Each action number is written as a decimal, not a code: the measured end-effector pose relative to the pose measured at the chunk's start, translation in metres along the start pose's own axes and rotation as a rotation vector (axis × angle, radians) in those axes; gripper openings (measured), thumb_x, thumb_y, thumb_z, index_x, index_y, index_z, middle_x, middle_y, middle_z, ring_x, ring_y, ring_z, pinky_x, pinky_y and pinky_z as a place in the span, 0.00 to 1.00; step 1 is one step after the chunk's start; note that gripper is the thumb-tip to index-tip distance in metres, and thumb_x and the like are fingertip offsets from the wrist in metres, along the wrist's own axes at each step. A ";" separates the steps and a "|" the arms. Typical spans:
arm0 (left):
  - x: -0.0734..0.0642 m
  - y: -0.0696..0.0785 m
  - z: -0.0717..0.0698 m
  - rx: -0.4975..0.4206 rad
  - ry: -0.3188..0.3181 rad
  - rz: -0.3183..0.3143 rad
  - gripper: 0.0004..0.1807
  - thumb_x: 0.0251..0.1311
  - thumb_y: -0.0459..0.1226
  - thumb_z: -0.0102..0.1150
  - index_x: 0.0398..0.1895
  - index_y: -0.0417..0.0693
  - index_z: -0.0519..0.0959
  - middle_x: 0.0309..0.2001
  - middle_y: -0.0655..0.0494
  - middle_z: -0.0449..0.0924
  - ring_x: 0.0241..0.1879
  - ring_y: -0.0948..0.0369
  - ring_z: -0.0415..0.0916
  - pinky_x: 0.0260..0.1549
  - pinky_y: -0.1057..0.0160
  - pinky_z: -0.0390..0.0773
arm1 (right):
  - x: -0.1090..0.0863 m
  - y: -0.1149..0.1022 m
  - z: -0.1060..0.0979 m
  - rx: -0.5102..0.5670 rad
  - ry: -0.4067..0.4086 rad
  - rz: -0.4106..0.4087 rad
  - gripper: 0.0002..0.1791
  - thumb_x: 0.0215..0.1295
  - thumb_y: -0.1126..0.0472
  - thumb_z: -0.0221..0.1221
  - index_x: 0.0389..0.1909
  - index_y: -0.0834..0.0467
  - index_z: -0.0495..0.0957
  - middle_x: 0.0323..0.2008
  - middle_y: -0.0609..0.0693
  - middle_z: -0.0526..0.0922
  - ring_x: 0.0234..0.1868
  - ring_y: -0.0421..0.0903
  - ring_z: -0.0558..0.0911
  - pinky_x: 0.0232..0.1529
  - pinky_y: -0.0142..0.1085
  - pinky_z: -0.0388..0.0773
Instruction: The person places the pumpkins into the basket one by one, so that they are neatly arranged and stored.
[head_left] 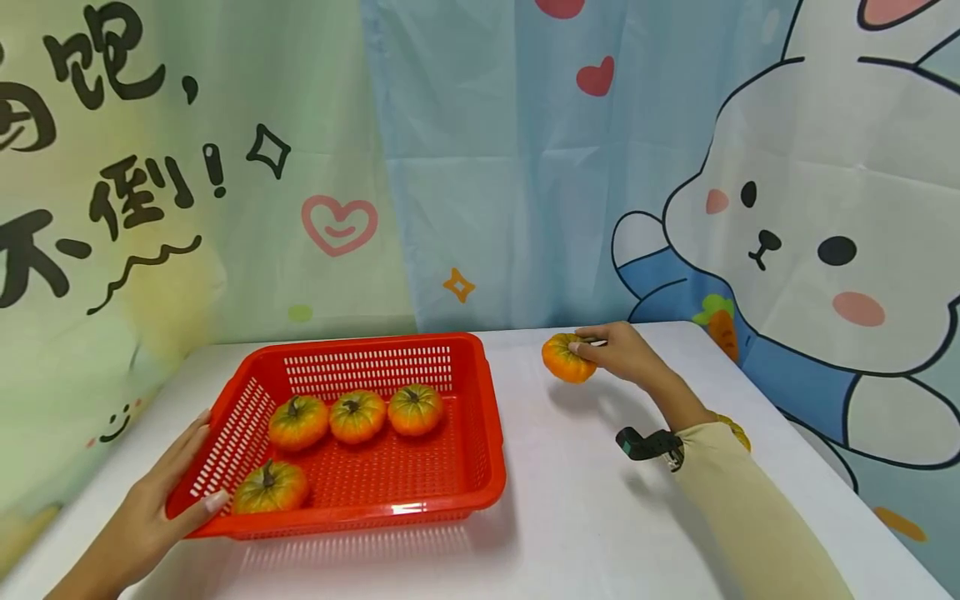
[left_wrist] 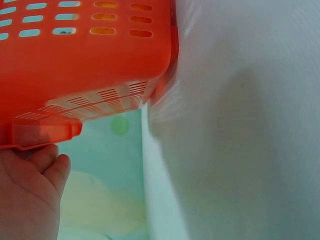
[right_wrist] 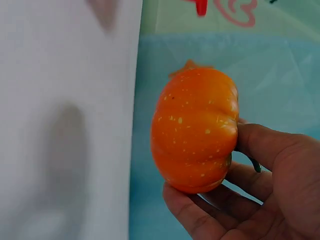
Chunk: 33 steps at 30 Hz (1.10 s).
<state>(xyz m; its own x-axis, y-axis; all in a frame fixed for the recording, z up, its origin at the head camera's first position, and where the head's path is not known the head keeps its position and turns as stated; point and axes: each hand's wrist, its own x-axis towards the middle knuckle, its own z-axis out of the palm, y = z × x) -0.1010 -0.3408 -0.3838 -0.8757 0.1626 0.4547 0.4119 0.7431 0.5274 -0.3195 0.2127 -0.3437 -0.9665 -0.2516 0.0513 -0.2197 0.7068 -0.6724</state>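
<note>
A small orange pumpkin [head_left: 568, 358] is held above the table by my right hand [head_left: 622, 354], at the right of the head view. In the right wrist view, thumb and fingers pinch this pumpkin [right_wrist: 195, 132] near its stem side, and its speckled underside faces the camera. My left hand [head_left: 153, 500] holds the near left corner of a red plastic basket [head_left: 487, 425], its thumb over the rim. Fingertips touch the rim from below in the left wrist view. Inside the basket lie several pumpkins [head_left: 357, 416], three in a row and one by the near left corner.
The basket stands on a white table [head_left: 570, 517]. Behind my right forearm, a yellow-orange object [head_left: 737, 431] is mostly hidden. A printed curtain [head_left: 487, 208] hangs at the table's far edge. A black wrist device [head_left: 641, 444] sits on my right wrist.
</note>
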 end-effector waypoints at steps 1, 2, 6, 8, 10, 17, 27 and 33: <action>0.000 0.000 0.000 0.000 -0.001 0.002 0.46 0.54 0.31 0.65 0.76 0.46 0.53 0.76 0.62 0.48 0.62 0.81 0.52 0.44 0.86 0.58 | 0.000 -0.005 0.000 0.006 -0.003 -0.011 0.28 0.69 0.53 0.58 0.63 0.67 0.72 0.57 0.66 0.76 0.48 0.56 0.79 0.46 0.41 0.78; 0.001 0.001 0.000 0.000 -0.001 0.006 0.47 0.54 0.31 0.65 0.76 0.45 0.53 0.76 0.61 0.48 0.62 0.81 0.51 0.45 0.85 0.58 | 0.000 -0.010 0.000 0.013 -0.004 -0.026 0.28 0.69 0.53 0.58 0.63 0.67 0.72 0.57 0.66 0.76 0.48 0.56 0.80 0.46 0.42 0.78; 0.002 0.001 0.000 -0.006 0.006 0.017 0.46 0.54 0.31 0.65 0.76 0.44 0.53 0.76 0.60 0.48 0.63 0.81 0.50 0.46 0.85 0.56 | 0.002 -0.030 0.003 0.085 -0.034 -0.063 0.28 0.69 0.53 0.58 0.63 0.66 0.73 0.58 0.65 0.75 0.50 0.56 0.80 0.48 0.43 0.78; 0.002 0.000 -0.001 -0.010 0.007 0.020 0.47 0.53 0.30 0.65 0.76 0.44 0.53 0.76 0.60 0.48 0.64 0.81 0.50 0.47 0.85 0.56 | 0.004 -0.042 0.005 0.118 -0.049 -0.072 0.27 0.68 0.52 0.59 0.63 0.64 0.73 0.58 0.63 0.75 0.50 0.55 0.80 0.48 0.43 0.78; 0.002 -0.001 0.000 -0.008 0.001 0.012 0.47 0.54 0.30 0.65 0.76 0.45 0.53 0.76 0.61 0.48 0.63 0.81 0.50 0.46 0.85 0.57 | 0.005 -0.053 0.008 0.139 -0.062 -0.084 0.27 0.68 0.52 0.59 0.62 0.63 0.74 0.58 0.62 0.75 0.49 0.54 0.80 0.48 0.42 0.78; 0.001 -0.003 0.000 0.012 -0.007 0.005 0.47 0.54 0.31 0.65 0.76 0.44 0.53 0.76 0.65 0.48 0.61 0.81 0.52 0.43 0.85 0.60 | 0.011 -0.094 0.022 0.163 -0.087 -0.181 0.25 0.66 0.52 0.61 0.60 0.60 0.77 0.53 0.57 0.80 0.46 0.50 0.81 0.46 0.43 0.78; 0.001 -0.004 0.000 0.024 -0.003 0.003 0.47 0.54 0.32 0.65 0.76 0.45 0.54 0.76 0.66 0.48 0.61 0.82 0.52 0.42 0.85 0.60 | 0.015 -0.137 0.045 0.120 -0.178 -0.343 0.23 0.64 0.55 0.63 0.58 0.60 0.79 0.52 0.53 0.82 0.44 0.45 0.83 0.40 0.36 0.76; 0.000 -0.005 -0.002 0.032 -0.005 0.003 0.47 0.54 0.32 0.65 0.77 0.47 0.53 0.75 0.68 0.47 0.62 0.82 0.50 0.44 0.85 0.59 | 0.016 -0.158 0.057 0.082 -0.203 -0.373 0.23 0.64 0.52 0.63 0.58 0.56 0.80 0.50 0.49 0.83 0.45 0.44 0.82 0.37 0.34 0.73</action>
<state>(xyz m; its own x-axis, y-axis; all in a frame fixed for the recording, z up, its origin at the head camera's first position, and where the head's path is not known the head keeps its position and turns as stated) -0.1025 -0.3461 -0.3853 -0.8756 0.1686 0.4527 0.4067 0.7629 0.5025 -0.2930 0.0591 -0.2783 -0.7754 -0.6104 0.1618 -0.5300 0.4896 -0.6924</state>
